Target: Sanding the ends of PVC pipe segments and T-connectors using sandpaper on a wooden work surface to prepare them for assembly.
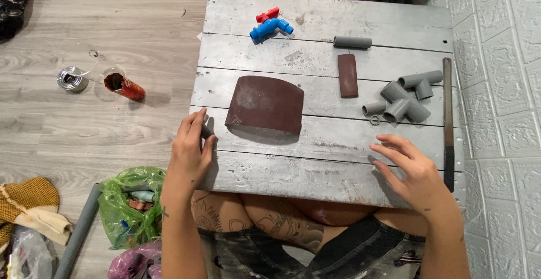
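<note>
We see the left hand (pixel 190 149) gripping the left edge of the grey-painted wooden plank board (pixel 315 166), fingers closed on a small dark piece, identity unclear. The right hand (pixel 410 169) rests open, fingers spread, on the board's near right. A curved brown sandpaper sheet (pixel 265 104) lies just beyond the left hand.

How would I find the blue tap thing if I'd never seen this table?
Look at the grey wooden board resting on the person's lap, then go to its far edge, towards the left. The blue plastic tap lies there on its side, beside a small red handle. It is the only bright blue thing; the other fittings are grey.
</note>
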